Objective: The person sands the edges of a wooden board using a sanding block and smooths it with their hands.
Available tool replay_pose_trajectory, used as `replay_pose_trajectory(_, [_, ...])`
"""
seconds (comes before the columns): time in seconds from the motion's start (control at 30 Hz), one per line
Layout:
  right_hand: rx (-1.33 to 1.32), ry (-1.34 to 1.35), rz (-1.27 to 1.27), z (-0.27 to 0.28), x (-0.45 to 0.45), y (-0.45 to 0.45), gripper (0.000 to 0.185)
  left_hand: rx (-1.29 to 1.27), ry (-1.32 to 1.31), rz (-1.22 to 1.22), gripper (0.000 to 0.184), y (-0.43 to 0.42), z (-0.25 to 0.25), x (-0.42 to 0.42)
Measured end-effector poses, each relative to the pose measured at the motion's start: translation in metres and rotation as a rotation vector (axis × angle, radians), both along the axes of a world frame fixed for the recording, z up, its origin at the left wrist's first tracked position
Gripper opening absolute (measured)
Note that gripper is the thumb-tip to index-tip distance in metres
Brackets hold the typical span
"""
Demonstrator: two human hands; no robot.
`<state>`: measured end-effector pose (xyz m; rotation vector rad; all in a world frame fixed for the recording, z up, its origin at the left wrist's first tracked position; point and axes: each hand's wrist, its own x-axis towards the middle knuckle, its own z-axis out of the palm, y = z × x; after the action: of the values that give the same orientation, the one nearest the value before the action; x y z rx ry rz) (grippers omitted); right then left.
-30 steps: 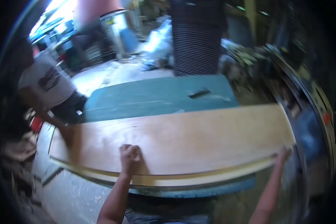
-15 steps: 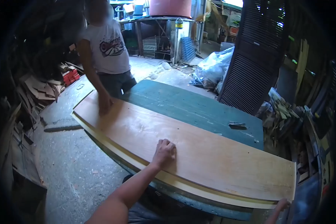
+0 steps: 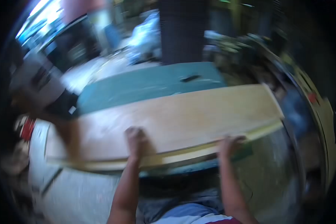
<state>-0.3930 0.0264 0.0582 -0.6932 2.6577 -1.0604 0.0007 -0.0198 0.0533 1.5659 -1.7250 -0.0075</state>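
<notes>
A long light-brown wooden panel (image 3: 183, 115) with a pale edge strip (image 3: 198, 151) along its near side lies over a green tabletop (image 3: 138, 93). My left hand (image 3: 135, 140) rests on the panel left of the middle, fingers curled in; anything inside them is hidden. At the near edge, right of the middle, my right hand (image 3: 229, 145) grips the panel's border, its fingers smeared by motion. Another person's hand (image 3: 75, 155) reaches down at the panel's left end, too blurred to show its grip.
The other person (image 3: 39, 82) stands at the far left of the table. A small dark object (image 3: 190, 78) lies on the green top. Behind stand a dark louvred panel (image 3: 183, 33) and a clear plastic bag (image 3: 143, 37). Boards (image 3: 321, 112) lean along the right side.
The view has swung right and blurred. My right hand has moved from the panel's right corner leftward along the near edge. My left hand stays on the panel's top.
</notes>
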Motion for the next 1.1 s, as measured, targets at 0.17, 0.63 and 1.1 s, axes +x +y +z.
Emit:
replay_pose_trajectory(0.17, [-0.106,0.16,0.064,-0.002,0.034,0.001,0.091,0.027,-0.028,0.044,0.011,-0.008,0.027,-0.018])
replay_pose_trajectory(0.63, [-0.064,0.366,-0.178,-0.013,-0.26,-0.048,0.077,0.121,0.033,0.081,0.009,0.006,0.026,-0.01])
replay_pose_trajectory(1.1, [-0.143,0.287,-0.168,-0.041,-0.444,-0.071,0.074,0.138,-0.013,0.124,0.01,0.007,0.032,-0.018])
